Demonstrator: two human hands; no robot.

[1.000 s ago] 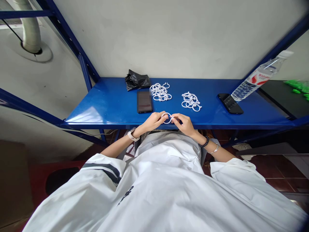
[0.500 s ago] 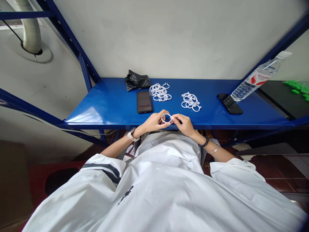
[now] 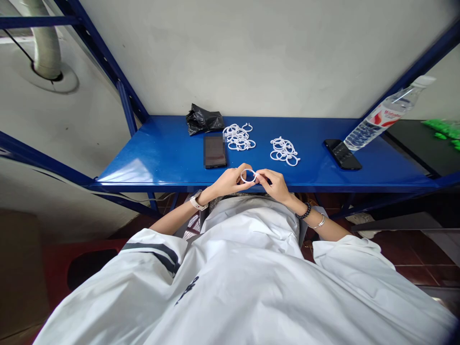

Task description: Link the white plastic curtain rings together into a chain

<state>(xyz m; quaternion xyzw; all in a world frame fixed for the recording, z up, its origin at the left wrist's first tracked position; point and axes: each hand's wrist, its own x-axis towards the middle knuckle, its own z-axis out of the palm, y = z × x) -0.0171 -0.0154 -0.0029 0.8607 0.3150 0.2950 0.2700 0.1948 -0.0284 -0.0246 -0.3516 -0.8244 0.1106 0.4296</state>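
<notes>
1. A thin white ring (image 3: 248, 176), smooth like moulded plastic and round in outline, is held between two hands just above the front edge of a shelf.
2. The left hand (image 3: 226, 182) pinches the ring's left side, thumb and fingertips closed narrowly on the band.
3. The right hand (image 3: 275, 184) pinches the ring's right side the same way, its fingertips (image 3: 260, 178) pressed tight on the band; the other fingers curl inward.
4. The left wrist wears a pale watch (image 3: 197, 200) with a square face. The right wrist wears a dark beaded bracelet (image 3: 304, 212) and a slim silver bangle (image 3: 319, 222).
5. A loose white garment (image 3: 244, 268) of soft creased cloth fills the lower view.
6. The glossy blue metal shelf (image 3: 151, 158) carries a dark flat phone (image 3: 214, 151) just beyond the hands.
7. Behind it lies a tangled left pile of rings (image 3: 238, 136), white and looped; a smaller right pile of rings (image 3: 284, 151) sits apart from it.
8. A crumpled black plastic bag (image 3: 204, 120) lies at the back, near the left pile.
9. At the right end, a second phone (image 3: 342, 154) lies flat, and a clear ribbed water bottle (image 3: 384, 115) with a red-and-white label leans tilted over it.
</notes>
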